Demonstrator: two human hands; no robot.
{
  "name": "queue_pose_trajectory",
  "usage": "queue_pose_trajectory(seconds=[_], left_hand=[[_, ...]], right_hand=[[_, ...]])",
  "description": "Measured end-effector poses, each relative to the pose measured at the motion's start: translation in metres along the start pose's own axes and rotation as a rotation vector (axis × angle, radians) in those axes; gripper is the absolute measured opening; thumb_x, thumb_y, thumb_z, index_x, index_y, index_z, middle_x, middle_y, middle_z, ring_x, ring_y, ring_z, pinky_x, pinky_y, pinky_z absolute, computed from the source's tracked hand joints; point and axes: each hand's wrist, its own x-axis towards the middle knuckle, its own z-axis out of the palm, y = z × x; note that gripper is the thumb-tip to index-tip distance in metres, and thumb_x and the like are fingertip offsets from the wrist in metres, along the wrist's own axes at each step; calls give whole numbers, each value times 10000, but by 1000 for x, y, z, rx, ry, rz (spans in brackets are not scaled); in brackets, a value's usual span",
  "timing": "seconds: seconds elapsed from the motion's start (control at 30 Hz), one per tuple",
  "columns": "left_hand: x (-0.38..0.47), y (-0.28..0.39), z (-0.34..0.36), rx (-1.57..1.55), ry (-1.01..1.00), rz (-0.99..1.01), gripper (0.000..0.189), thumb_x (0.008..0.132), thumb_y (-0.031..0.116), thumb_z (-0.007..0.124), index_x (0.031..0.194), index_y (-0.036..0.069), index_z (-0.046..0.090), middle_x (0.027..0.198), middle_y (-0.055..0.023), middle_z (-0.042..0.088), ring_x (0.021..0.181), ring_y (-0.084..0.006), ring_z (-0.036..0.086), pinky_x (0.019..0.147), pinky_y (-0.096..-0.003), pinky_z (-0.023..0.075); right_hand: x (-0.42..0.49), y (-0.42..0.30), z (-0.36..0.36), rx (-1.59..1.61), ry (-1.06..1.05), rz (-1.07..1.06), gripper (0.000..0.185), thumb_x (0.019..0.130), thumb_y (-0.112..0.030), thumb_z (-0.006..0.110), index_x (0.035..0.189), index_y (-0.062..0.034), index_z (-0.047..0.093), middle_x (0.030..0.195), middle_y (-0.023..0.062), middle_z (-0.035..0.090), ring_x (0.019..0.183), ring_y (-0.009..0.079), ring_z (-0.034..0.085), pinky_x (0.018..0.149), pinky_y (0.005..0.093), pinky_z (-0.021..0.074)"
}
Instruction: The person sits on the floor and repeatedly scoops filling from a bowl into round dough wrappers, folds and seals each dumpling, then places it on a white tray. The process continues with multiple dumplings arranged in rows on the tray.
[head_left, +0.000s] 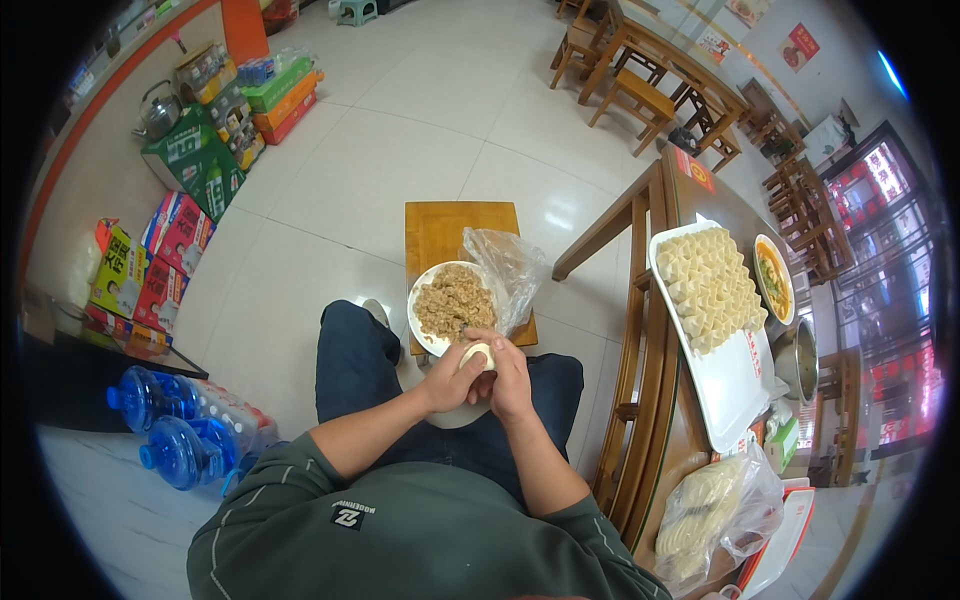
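Observation:
Before my lap, my left hand (448, 381) and my right hand (511, 379) meet around a pale dough wrapper (478, 355). Fingers of both hands press on it, and its underside is hidden by them. Just beyond, a white dish (415, 309) holds a heap of minced filling (454, 296). A small dark piece, perhaps of a utensil, shows at the filling's near edge; my fingers partly cover it. The dish rests on a wooden stool (442, 231), beside a crumpled clear plastic bag (516, 274).
On the wooden table (667, 420) at right lie a white tray (724, 390) with rows of folded dumplings (709, 289), a bowl of orange-red food (774, 277), a metal bowl (804, 360) and bagged dough wrappers (701, 510). Blue water bottles (176, 450) and drink cartons (196, 161) line the left.

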Motion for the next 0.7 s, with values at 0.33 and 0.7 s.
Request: queue_pose_trajectory(seconds=[0.33, 0.7], left_hand=[[-9, 17, 4, 198, 70, 68, 532, 1120, 409, 295, 977, 7, 612, 754, -82, 637, 579, -158, 605, 524, -280, 458], [-14, 40, 22, 405, 234, 554, 378, 1089, 250, 353, 1009, -14, 612, 891, -143, 634, 820, -247, 621, 757, -394, 495]], right_hand=[[3, -1, 6, 4, -294, -116, 571, 1028, -400, 465, 1264, 95, 622, 1113, 224, 706, 783, 214, 681, 730, 300, 553], [-8, -28, 31, -232, -221, -449, 450, 943, -248, 481, 1070, 129, 690, 1062, 276, 713, 992, 328, 691, 953, 401, 524]])
